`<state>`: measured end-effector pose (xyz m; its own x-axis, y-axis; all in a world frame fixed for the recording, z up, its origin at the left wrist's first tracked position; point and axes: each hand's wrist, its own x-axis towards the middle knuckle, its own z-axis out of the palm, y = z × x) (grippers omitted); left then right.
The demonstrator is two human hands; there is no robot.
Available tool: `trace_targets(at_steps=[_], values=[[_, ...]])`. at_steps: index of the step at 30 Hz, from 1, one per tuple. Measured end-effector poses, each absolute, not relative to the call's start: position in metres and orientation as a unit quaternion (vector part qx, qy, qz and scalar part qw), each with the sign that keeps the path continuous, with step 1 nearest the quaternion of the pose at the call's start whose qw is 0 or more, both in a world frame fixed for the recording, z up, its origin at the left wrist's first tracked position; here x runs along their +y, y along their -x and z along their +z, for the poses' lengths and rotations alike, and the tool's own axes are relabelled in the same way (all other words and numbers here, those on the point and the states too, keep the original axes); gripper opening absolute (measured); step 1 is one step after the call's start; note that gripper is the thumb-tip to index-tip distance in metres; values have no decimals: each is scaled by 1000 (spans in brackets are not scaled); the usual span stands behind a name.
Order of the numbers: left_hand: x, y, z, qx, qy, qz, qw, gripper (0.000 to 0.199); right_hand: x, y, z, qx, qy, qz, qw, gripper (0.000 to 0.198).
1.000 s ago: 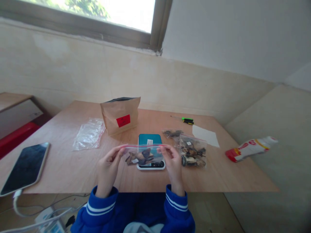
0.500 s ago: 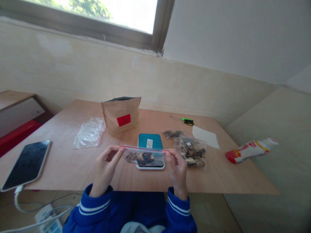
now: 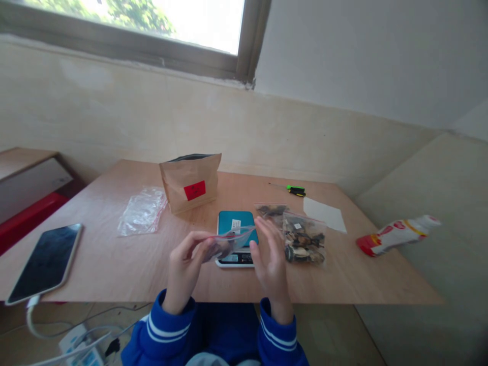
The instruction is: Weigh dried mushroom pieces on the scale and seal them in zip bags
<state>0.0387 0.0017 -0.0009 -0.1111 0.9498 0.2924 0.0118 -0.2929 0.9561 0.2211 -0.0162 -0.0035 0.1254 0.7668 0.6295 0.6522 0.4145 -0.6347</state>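
Note:
My left hand (image 3: 186, 267) pinches one end of a clear zip bag (image 3: 229, 243) with a red seal line and dark dried pieces inside. The bag slants up toward my right hand (image 3: 271, 267), whose fingers are stretched and apart beside its far corner. Whether they touch that corner I cannot tell. Below the bag lies a digital scale (image 3: 224, 218) with a teal top and a white label, partly hidden by the bag. Right of my right hand rests a filled zip bag (image 3: 305, 241) of dried, mushroom-like pieces, and another filled zip bag (image 3: 271, 209) lies behind it.
A brown paper pouch (image 3: 190, 178) stands open behind the scale, beside flat clear bags (image 3: 143, 211). A phone (image 3: 43, 262) on a cable lies left. Screwdrivers (image 3: 295, 190), white paper (image 3: 326, 214) and a tipped bottle (image 3: 398, 235) are on the right.
My left hand has moved right with its end of the zip bag, which now tilts. My right hand's pinch has loosened and its fingers have straightened. More of the scale's front shows.

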Motion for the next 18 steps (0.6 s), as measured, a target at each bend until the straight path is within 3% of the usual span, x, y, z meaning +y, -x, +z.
trace_targets(at_steps=[8,18], values=[[1,-45,-3,401,-608,581,364,13,-12,-199,12,-700,480,76,523,9],[1,-43,-8,421,-569,561,430,14,-5,-188,15,-694,484,68,529,12]])
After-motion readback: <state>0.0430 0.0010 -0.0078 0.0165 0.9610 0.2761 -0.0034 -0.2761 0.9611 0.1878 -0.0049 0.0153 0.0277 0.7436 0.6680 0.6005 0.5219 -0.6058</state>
